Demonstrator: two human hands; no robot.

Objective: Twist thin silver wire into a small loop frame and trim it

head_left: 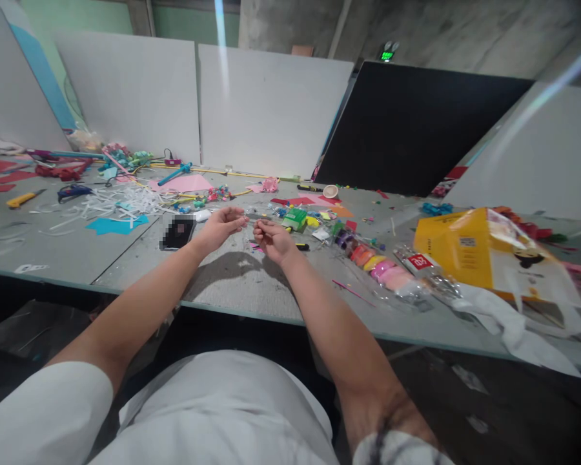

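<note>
Over the middle of the table my left hand (221,228) is closed in a pinch, thumb against fingertips. My right hand (274,241) faces it a short gap away, also pinched. Something thin and clear may lie at the fingertips, too small to make out. Just right of my right hand is a green packet (295,219), with a yellow piece (312,221) beside it. A dark-handled tool (302,247) shows partly behind my right wrist. Left of my left hand lies a phone-like dark device (180,232), partly pixelated.
Shredded white paper strips (113,203), blue paper (116,224) and a yellow cutter (25,199) are on the left. Rightward lie a clear pack of coloured rolls (377,265) and a yellow-and-white bag (458,248). White panels (271,110) and a black panel (411,129) stand behind.
</note>
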